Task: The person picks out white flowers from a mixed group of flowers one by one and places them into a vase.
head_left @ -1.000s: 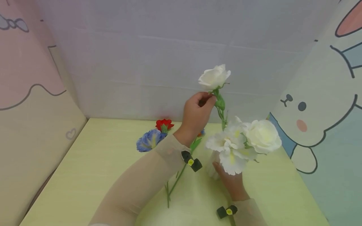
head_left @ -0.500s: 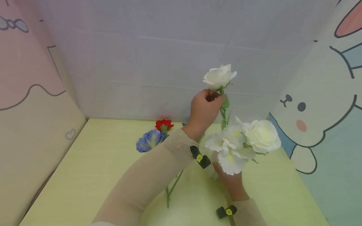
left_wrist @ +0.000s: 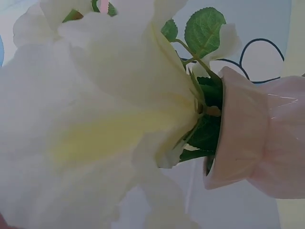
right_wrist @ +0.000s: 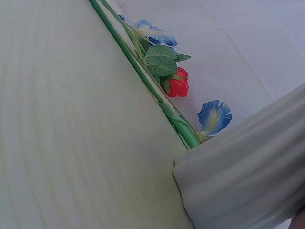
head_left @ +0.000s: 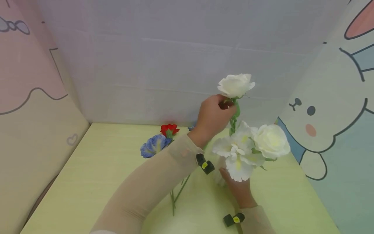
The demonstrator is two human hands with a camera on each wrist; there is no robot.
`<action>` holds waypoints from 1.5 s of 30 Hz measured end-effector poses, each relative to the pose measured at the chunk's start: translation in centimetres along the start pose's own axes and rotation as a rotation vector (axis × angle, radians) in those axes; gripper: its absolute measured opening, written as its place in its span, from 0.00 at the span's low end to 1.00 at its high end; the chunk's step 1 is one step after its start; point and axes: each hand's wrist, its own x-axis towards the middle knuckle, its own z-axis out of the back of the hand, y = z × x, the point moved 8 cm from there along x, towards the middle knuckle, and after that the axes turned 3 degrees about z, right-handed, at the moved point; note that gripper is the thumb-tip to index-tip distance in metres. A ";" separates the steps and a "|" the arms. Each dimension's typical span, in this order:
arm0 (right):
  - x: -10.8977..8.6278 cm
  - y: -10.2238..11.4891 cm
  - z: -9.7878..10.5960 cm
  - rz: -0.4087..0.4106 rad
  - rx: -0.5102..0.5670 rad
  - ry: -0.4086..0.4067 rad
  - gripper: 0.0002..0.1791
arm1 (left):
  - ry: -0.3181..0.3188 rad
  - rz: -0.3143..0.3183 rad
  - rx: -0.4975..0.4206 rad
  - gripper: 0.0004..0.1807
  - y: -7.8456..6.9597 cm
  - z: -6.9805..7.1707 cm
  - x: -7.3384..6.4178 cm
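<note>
In the head view, my left hand point(head_left: 216, 113) pinches the green stem of a white rose point(head_left: 236, 85) just beneath its bloom. That stem runs down behind a white iris-like flower point(head_left: 238, 151) and a second white rose point(head_left: 271, 141). My right hand point(head_left: 238, 188) grips the side of a pale ribbed vase point(head_left: 219, 177), its fingers mostly hidden by the petals. The left wrist view shows the vase's flared rim point(left_wrist: 243, 129) with green leaves and a stem inside. In the right wrist view the vase's ribbed body point(right_wrist: 243, 176) stands on the table.
A blue flower point(head_left: 155, 145) and a red flower point(head_left: 169, 130) lie left of the vase, partly behind my left forearm. Their stems point(head_left: 173, 201) reach toward the table's front. Printed panels point(head_left: 327, 123) flank the pale table point(head_left: 96, 182), and a grey-white wall point(head_left: 146, 65) closes the back.
My left hand has carried the white rose to the right, and the bloom now sits slightly lower. The right hand and vase have stayed in place.
</note>
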 end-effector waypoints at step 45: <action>0.3 -3.1 -0.3 0.095 -0.027 -0.020 0.48 | 0.252 0.216 -0.190 0.16 4.4 -3.6 -0.9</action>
